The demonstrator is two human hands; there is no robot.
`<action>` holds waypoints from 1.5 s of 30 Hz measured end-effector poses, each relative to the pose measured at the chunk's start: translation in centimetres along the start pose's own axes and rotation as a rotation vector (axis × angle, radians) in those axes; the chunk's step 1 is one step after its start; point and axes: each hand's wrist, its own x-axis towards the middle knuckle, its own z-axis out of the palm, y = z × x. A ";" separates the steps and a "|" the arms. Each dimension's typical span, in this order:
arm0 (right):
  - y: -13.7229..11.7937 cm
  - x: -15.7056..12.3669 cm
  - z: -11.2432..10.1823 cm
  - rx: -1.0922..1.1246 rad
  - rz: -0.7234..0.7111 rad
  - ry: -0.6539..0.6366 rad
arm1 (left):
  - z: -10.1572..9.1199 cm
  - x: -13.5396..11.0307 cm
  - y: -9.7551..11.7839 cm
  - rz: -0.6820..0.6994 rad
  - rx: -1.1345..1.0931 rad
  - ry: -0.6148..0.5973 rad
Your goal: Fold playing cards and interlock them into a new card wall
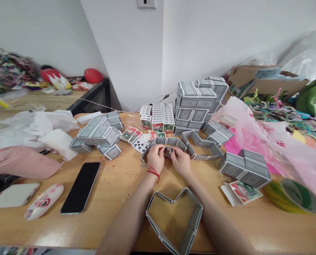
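Observation:
My left hand (pixel 155 157) and my right hand (pixel 181 161) meet at the middle of the wooden table (pixel 112 198), fingers curled round a small folded playing card (pixel 167 151) held between them. A red string is tied on my left wrist. Just behind the hands lies a chain of folded cards (pixel 171 142) that runs right into an open card frame (pixel 203 147). Between my forearms, near the front edge, sits a heart-shaped frame of cards (pixel 173 219).
Card-box stacks (pixel 197 102) and small packs (pixel 158 118) stand at the back; more grey boxes (pixel 99 132) lie left and right (pixel 247 168). A black phone (pixel 81 187), a white phone (pixel 15 194), a pink plastic bag (pixel 256 138) and a tape roll (pixel 296 196) lie around.

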 end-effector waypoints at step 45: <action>1.3 1.2 0.3 0.396 0.181 0.051 | 0.1 -0.3 -0.3 0.056 0.023 -0.059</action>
